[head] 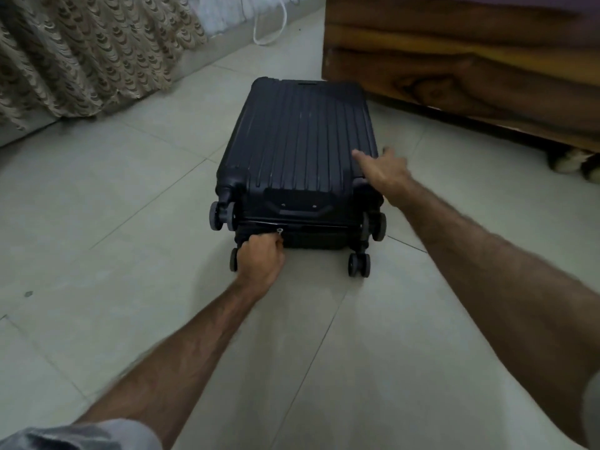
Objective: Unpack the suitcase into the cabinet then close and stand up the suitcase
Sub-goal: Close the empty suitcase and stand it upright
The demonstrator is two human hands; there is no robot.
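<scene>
- The suitcase point(297, 151) lies flat on the tiled floor point(130, 206), lid down over the base, wheels toward the person, so the zip seam along the wheel end faces them and is easy to reach.
- The left hand point(259, 259) has its grip clamped on the zipper pull point(279, 231), fingers curled round it at the seam between the 2 near wheels, probably to run the zip along that edge.
- The right hand point(384, 172) lies up and to the right of that grip, fingers apart and straight, pressing the lid's right edge; judged, it keeps the 2 shells together and stops the case sliding against the pull.
- Whether the zip is being shut or opened cannot be told.
- A wooden bed frame point(461, 69) stands beyond the right hand, a curtain point(81, 53) far left of the grip.
- No cabinet is in view.
</scene>
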